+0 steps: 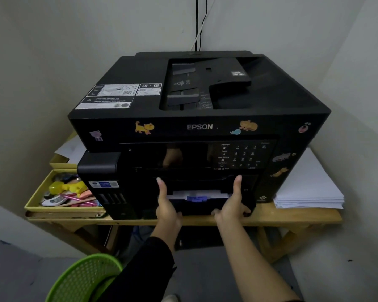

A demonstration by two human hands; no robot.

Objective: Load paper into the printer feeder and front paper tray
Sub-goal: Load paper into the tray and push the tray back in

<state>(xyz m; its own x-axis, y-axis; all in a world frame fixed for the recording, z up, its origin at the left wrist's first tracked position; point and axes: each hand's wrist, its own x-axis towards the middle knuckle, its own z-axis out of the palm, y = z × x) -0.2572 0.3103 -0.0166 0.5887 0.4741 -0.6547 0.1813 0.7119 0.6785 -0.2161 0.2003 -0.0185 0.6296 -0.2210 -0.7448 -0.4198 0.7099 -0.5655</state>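
A black Epson printer with cat stickers stands on a wooden table. Its document feeder on top holds no paper that I can see. At the bottom front, the paper tray shows white sheets and a blue guide inside. My left hand grips the tray's left side, thumb up and fingers curled under it. My right hand grips its right side the same way. A stack of white paper lies on the table to the right of the printer.
A yellow box with pens and small items sits left of the printer, with loose sheets behind it. A green basket stands on the floor at lower left. Walls close in on both sides; cables run up behind.
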